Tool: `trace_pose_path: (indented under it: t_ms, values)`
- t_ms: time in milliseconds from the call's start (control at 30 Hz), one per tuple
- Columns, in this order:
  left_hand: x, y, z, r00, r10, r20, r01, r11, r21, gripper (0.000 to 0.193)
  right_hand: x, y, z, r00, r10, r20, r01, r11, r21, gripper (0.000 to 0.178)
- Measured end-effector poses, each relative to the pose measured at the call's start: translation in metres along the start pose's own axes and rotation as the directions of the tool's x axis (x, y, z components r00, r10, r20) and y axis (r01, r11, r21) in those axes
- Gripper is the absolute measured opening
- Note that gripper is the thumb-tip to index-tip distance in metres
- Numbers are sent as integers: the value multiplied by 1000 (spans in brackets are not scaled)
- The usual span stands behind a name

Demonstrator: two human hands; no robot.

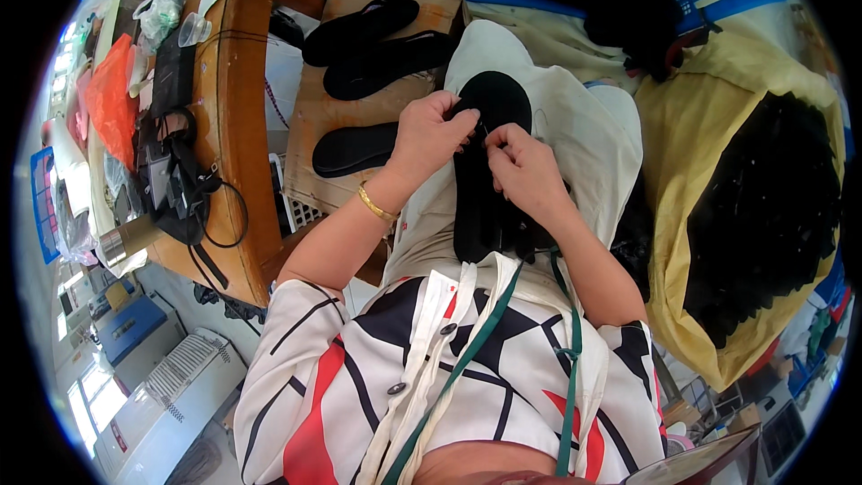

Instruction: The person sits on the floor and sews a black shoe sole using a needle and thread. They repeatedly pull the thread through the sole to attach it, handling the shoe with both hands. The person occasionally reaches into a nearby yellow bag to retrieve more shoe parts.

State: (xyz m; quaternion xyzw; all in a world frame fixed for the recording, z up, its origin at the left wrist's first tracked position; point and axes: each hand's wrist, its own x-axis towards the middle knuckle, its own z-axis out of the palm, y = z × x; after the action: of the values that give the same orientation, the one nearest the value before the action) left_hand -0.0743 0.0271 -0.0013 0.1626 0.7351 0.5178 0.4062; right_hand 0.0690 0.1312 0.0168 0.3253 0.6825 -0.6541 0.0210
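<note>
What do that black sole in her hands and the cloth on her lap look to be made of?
The black sole, held by the left hand and right hand, looks like matte foam or felt: flat, dull, no shine. The cloth on the lap seems plain woven cotton, cream, softly creased.

Cluttered wooden table (235, 117), daylit room.

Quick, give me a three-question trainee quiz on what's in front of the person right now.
1. True or false: both hands work on the black foam sole lying on the white cloth.
2. Which wrist wears the gold bangle? A left, B right.
3. What fills the yellow sack on the person's right?

Key: 1 true; the left hand and right hand each have a grip on it. 2 A. 3 A heap of black pieces.
</note>
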Motion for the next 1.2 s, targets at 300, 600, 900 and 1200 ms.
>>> trace_pose_path:
  t_ms: [300, 600, 900, 1200]
  values:
    - [5, 7, -3, 995, -97, 38, 93, 990, 106, 17, 7, 20, 14, 966, -233, -114, 198, 947, -252, 11]
    - [9, 13, -10, 962, -205, 179, 205, 979, 14, 14, 6, 17, 11, 901, -419, -109, 286, 765, -578, 9]
    - [13, 18, -9, 947, -235, 219, 237, 971, 17, 11, 9, 18, -4, 887, -458, -60, 337, 731, -594, 6]
    - [12, 14, -10, 931, -288, 223, 303, 952, -37, 10, 5, 17, 9, 875, -471, -115, 322, 742, -588, 6]
